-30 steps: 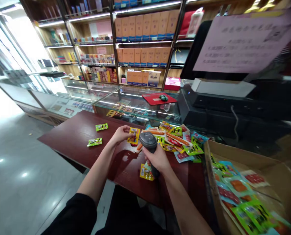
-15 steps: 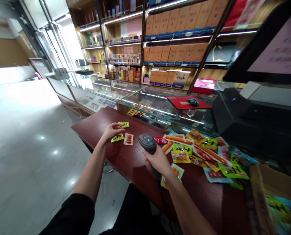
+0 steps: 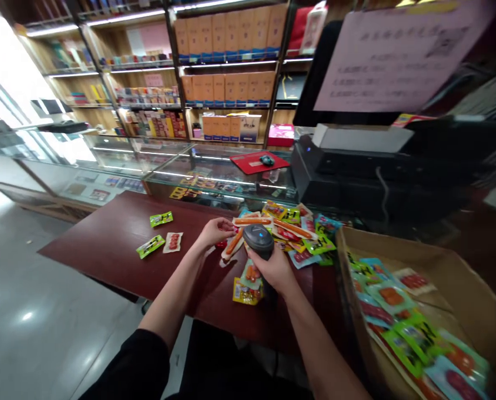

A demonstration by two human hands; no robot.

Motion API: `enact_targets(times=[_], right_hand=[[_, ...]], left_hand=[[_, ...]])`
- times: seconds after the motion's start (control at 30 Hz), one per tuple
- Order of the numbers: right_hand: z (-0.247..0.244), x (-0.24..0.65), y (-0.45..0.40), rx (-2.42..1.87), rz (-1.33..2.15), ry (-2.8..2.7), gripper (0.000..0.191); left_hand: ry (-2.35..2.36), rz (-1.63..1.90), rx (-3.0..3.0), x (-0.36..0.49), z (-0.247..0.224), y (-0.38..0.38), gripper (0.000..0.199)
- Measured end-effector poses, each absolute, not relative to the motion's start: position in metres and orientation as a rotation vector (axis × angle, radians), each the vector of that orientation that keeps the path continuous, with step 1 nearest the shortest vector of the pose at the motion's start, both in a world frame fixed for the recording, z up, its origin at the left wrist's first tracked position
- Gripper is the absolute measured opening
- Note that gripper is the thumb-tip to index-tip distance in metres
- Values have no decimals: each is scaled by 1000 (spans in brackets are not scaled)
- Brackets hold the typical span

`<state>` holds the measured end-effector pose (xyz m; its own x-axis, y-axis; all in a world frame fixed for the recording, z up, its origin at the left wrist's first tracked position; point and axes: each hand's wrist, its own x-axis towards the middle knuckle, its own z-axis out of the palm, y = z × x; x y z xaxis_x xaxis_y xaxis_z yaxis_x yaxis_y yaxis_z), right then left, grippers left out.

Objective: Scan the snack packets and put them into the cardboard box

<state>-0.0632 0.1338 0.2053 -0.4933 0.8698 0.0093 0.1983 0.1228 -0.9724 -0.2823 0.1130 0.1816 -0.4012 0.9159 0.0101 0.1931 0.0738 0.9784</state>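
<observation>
My right hand (image 3: 275, 269) is wrapped around the handle of a dark handheld barcode scanner (image 3: 258, 240), which shows a small blue light. My left hand (image 3: 214, 232) is at the left edge of a heap of snack packets (image 3: 301, 256), its fingers bent and slightly apart. Beneath it a red packet (image 3: 221, 244) partly shows; contact is unclear. Long sausage packets (image 3: 251, 221) lie on top of the heap. Below the scanner are a pale sausage packet (image 3: 251, 274) and a yellow packet (image 3: 244, 293). Farther left lie two green packets (image 3: 161, 219) and a small red-sausage packet (image 3: 173, 242).
The reddish-brown table (image 3: 106, 239) meets a glass display counter (image 3: 168, 164). On the right stands an open cardboard box (image 3: 460, 266) with several packets inside. A monitor bearing a pink paper sheet (image 3: 368, 66) rises behind, beside black equipment (image 3: 347, 172). A mouse (image 3: 266, 160) rests on a red mat (image 3: 248, 164).
My left hand has moved right, from the green packets to the heap's edge. The view has swung right, bringing more of the cardboard box into sight. My right hand still grips the scanner.
</observation>
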Motion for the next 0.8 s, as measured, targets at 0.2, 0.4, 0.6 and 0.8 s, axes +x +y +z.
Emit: enact_targets(times=[0.2, 0.4, 0.6, 0.8], right_hand=[[193, -16, 143, -1159, 1392, -1651, 28], [187, 7, 145, -1172, 1362, -1617, 27], [188, 14, 145, -1203, 1380, -1608, 23], [189, 11, 144, -1196, 1369, -1658, 24]], left_hand=[[1875, 1003, 1541, -234, 166, 159, 33], [2061, 678, 1804, -209, 160, 174, 31], [2043, 952, 1649, -205, 151, 178, 47], [1899, 1150, 1399, -215, 162, 175, 29]])
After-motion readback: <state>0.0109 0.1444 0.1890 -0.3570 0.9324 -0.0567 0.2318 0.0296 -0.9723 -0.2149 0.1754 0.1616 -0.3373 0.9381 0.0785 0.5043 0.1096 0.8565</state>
